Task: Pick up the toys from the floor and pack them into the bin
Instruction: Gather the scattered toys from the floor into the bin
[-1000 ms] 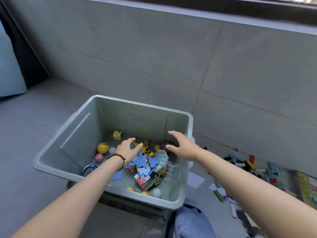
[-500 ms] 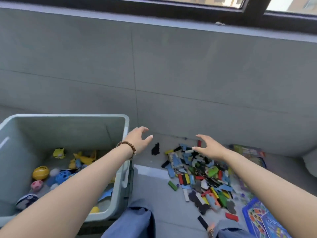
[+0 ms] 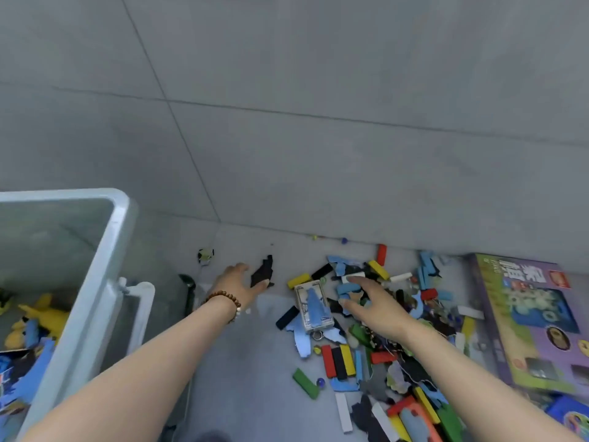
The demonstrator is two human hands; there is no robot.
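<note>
Both bare arms outstretched, left hand [image 3: 237, 283] and right hand [image 3: 374, 306] palm-down, fingers loosely spread.

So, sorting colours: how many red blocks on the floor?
5 red blocks: one by the wall, one near the purple box, one beside a black block, one by the right forearm, one nearest the person. Others may be hidden.

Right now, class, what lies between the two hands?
Head view: a black piece at the left hand, then a yellow block and a blue-faced card near the right hand.
</note>
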